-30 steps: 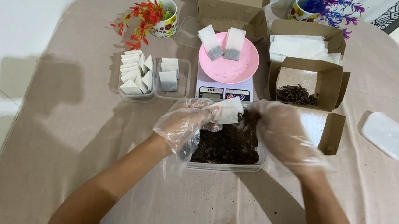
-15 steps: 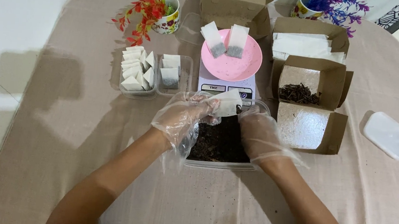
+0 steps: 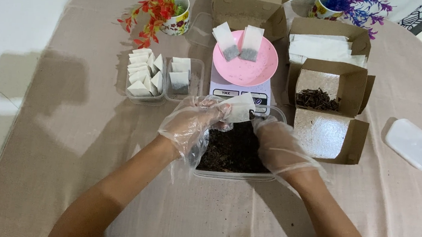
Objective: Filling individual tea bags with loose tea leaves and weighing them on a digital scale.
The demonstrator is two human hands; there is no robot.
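Both my hands wear thin clear plastic gloves. My left hand holds a small white paper tea bag by its edge above a clear plastic tub filled with dark loose tea. My right hand is down in the tub at its right side, fingers curled into the tea just below the bag's mouth. Behind the tub stands a small white scale carrying a pink dish with two partly filled tea bags.
Two clear trays of folded tea bags sit to the left. Open cardboard boxes hold dark leaves and flat white bags. A white lid lies at the right. Two mugs with artificial flowers stand at the back.
My right hand has come in from the right and dipped into the tub of tea beneath the bag. My left hand keeps the bag nearly still.
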